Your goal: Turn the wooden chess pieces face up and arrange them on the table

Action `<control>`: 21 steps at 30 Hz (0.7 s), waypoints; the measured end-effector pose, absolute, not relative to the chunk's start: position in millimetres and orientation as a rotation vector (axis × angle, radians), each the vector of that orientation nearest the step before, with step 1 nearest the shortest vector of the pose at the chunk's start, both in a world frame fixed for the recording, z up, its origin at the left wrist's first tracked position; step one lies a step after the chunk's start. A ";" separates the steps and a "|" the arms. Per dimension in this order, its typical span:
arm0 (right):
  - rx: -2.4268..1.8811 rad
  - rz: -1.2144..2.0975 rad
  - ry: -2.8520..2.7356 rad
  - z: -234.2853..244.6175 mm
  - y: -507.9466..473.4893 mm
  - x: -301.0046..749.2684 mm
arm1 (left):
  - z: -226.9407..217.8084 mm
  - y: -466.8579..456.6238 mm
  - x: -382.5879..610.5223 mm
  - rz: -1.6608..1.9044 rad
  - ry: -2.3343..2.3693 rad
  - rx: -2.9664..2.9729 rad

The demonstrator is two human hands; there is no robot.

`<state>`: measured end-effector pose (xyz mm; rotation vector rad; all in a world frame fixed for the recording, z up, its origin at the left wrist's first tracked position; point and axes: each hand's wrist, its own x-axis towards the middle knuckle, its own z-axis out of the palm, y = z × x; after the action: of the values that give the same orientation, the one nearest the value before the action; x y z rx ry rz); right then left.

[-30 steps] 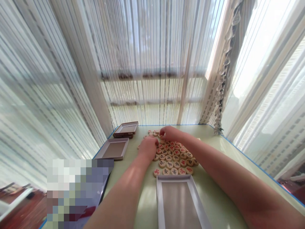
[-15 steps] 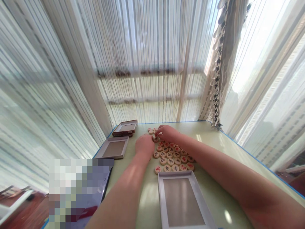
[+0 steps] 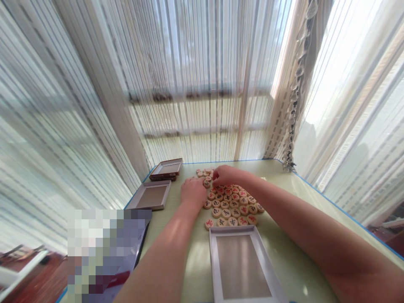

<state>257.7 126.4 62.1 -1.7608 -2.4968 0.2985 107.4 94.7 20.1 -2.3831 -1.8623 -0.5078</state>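
Note:
Round xiangqi pieces with red and black characters lie face up in staggered rows on the pale green table. Beside the far left edge of these rows rests my left hand, back upward, its fingertips mostly hidden, close to a loose black-marked piece. My right hand is curled downward over the far rows. Its thumb and fingers are bent together, and whatever lies between them is concealed. A small heap of pieces sits beyond both hands, partly behind the right one.
An open shallow white box tray lies in front of the rows. At the left are another tray, a brown-edged box and a dark-edged flat object, partly pixelated. Sheer curtains hang beyond the table.
My right hand has shifted slightly right, away from the loose black-marked piece, uncovering more of the rows and the heap. My left hand has moved marginally right.

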 end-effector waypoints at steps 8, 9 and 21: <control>-1.747 0.242 -2.513 56.4 129.2 257.0 | 22.0 91.8 108.6 -0.438 -1.833 -2.392; -1.728 0.221 -2.509 55.2 129.9 257.1 | 22.3 91.5 108.7 -0.428 -1.842 -2.389; -1.689 0.193 -2.299 57.1 132.6 258.3 | 19.2 94.3 108.1 -0.462 -1.820 -2.357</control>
<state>258.3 132.6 57.1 -1.6885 -2.2986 0.1926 108.1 94.3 19.2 -2.3565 -1.8198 -0.4616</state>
